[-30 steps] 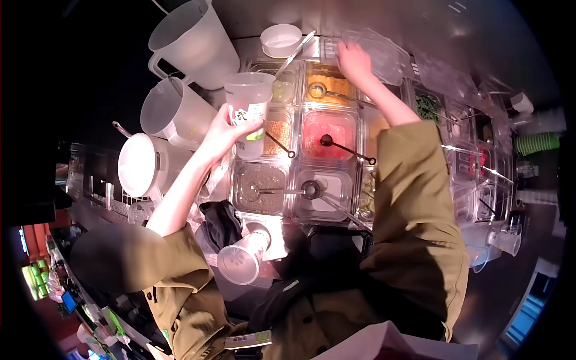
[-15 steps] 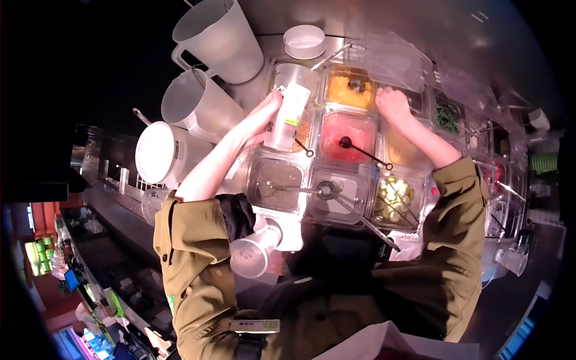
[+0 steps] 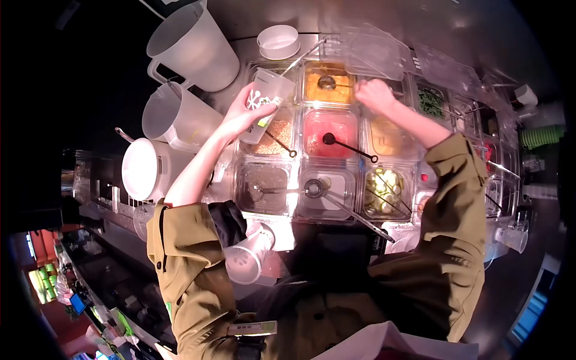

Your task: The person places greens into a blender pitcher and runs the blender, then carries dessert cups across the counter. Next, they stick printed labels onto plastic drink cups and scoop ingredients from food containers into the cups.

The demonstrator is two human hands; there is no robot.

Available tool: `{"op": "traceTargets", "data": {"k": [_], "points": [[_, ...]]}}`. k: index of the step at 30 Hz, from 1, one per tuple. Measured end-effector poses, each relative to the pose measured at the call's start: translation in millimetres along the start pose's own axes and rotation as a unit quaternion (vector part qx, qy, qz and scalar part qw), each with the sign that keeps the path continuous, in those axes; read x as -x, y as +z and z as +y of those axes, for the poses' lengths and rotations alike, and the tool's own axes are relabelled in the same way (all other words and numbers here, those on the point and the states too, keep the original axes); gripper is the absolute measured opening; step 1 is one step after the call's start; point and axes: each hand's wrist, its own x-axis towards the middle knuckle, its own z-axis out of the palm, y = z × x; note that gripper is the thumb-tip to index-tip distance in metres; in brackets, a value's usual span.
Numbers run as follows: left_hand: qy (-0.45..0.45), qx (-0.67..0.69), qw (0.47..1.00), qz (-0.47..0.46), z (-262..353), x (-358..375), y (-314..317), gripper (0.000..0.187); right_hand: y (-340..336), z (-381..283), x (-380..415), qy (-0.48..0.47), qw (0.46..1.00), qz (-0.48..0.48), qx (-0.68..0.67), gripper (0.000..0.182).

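My left hand point(image 3: 240, 115) is wrapped round a translucent plastic cup point(image 3: 271, 89) with a white printed pattern. The cup leans over the tub of tan grains point(image 3: 277, 137). My right hand point(image 3: 374, 96) is closed on the handle of a ladle point(image 3: 326, 83). The ladle's dark round bowl rests among yellow chunks point(image 3: 336, 94) in a clear square tub at the back. In front of that tub stands one of pink-red contents point(image 3: 315, 127), with a black spoon point(image 3: 351, 146) lying across it.
Two large translucent jugs point(image 3: 198, 51) and a white tub point(image 3: 141, 170) stand on the left. A white round dish point(image 3: 279, 42) sits at the back. Nearer me are tubs of dark contents point(image 3: 257, 191) and pale green pieces point(image 3: 384, 189). An upturned-looking cup point(image 3: 245, 264) lies close to my body.
The cup in my left hand has turned and tilted, its printed pattern now showing. The ladle's bowl and handle show more plainly in the yellow chunks. The whole view has shifted slightly.
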Motion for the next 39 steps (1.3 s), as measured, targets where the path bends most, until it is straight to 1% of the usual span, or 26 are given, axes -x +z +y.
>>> {"op": "traceTargets", "data": {"k": [2,5,6,7,9,10,11,13,14,17,18,19,20,21,22,25,26,27,29,30,31,33,34,37,38,39], "points": [[0.023,-0.107,0.994,-0.006,-15.4,-12.2,-1.6,0.082,3.9,-13.0,-7.9,-0.007,1.0,0.01,-0.01,0.008],[0.051,-0.259,0.964,0.021,-16.7,-13.8,-4.7,0.087,-14.4,-17.6,-14.9,-0.071,0.996,-0.051,-0.025,0.009],[0.068,-0.304,0.95,0.033,-22.1,-17.6,-6.0,0.087,-13.7,-12.9,-19.8,-0.069,0.994,-0.075,-0.049,0.01],[0.088,-0.348,0.932,0.045,-26.3,-20.9,-5.9,0.087,-13.2,-9.5,-24.7,-0.047,0.994,-0.076,-0.07,0.009],[0.103,-0.36,0.926,0.041,-31.5,-25.3,-3.4,0.086,-14.0,1.5,-37.6,-0.001,0.992,-0.074,-0.106,0.008],[0.11,-0.368,0.923,0.041,-30.4,-27.0,-4.8,0.086,-0.6,6.3,-43.5,0.051,0.987,-0.036,-0.148,0.008],[0.116,-0.38,0.917,0.041,-28.7,-27.3,-5.4,0.085,11.1,20.0,-46.3,0.09,0.964,-0.095,-0.23,0.008],[0.122,-0.406,0.905,0.039,-27.3,-25.0,-4.0,0.084,17.6,36.3,-46.3,0.16,0.882,-0.211,-0.389,0.009],[0.111,-0.413,0.903,0.039,-24.5,-24.2,-4.8,0.084,16.7,41.6,-37.8,0.265,0.772,-0.277,-0.508,0.011],[0.107,-0.399,0.91,0.045,-31.2,-26.9,-7.8,0.084,23.5,38.0,-17.8,0.373,0.633,-0.274,-0.62,0.012],[0.103,-0.4,0.909,0.047,-33.7,-27.3,-7.6,0.084,25.2,33.8,-13.6,0.333,0.694,-0.24,-0.591,0.013],[0.099,-0.402,0.909,0.049,-35.2,-28.7,-8.2,0.084,26.9,27.8,-11.9,0.285,0.816,-0.188,-0.467,0.012],[0.094,-0.404,0.908,0.052,-36.8,-29.3,-8.0,0.084,29.1,19.3,-10.0,0.226,0.909,-0.13,-0.327,0.012],[0.086,-0.409,0.907,0.053,-37.6,-29.1,-6.8,0.084,25.7,6.8,-8.1,0.159,0.969,-0.068,-0.176,0.012],[0.079,-0.415,0.905,0.054,-36.5,-29.5,-5.7,0.084,-4.7,-3.8,-12.5,0.068,0.984,-0.134,-0.093,0.013],[0.084,-0.419,0.902,0.065,-34.9,-31.2,-1.5,0.084,-6.1,-13.6,-20.2,-0.029,0.992,-0.088,-0.083,0.012],[0.088,-0.418,0.902,0.071,-35.4,-30.9,-0.9,0.084,0.7,-9.7,-25.0,0.011,0.991,-0.105,-0.078,0.012],[0.087,-0.418,0.902,0.068,-36.1,-30.9,-0.5,0.084,13.9,1.2,-26.0,0.059,0.975,-0.117,-0.178,0.012],[0.087,-0.418,0.902,0.062,-36.5,-32.5,-0.8,0.084,37.0,26.8,-20.9,0.151,0.907,-0.137,-0.367,0.014],[0.089,-0.419,0.901,0.06,-35.8,-33.2,-1.8,0.084,23.2,29.4,-14.3,0.271,0.779,-0.232,-0.516,0.019],[0.091,-0.419,0.901,0.059,-35.0,-34.3,-2.3,0.084,27.2,30.1,-7.6,0.318,0.717,-0.226,-0.577,0.019],[0.091,-0.423,0.9,0.058,-32.6,-36.7,-2.0,0.084,32.4,30.9,7.8,0.402,0.574,-0.209,-0.682,0.02],[0.087,-0.429,0.897,0.057,-31.0,-38.3,-1.4,0.084,25.8,30.7,14.9,0.412,0.524,-0.198,-0.719,0.024],[0.071,-0.436,0.896,0.051,-27.4,-43.9,6.0,0.083,26.1,25.3,26.0,0.397,0.599,-0.14,-0.681,0.024],[0.066,-0.434,0.897,0.047,-28.4,-46.9,9.0,0.082,26.2,24.9,28.6,0.392,0.618,-0.133,-0.668,0.022],[0.062,-0.433,0.898,0.045,-28.8,-50.5,11.5,0.082,18.0,25.5,30.0,0.393,0.625,-0.127,-0.662,0.022]]}}
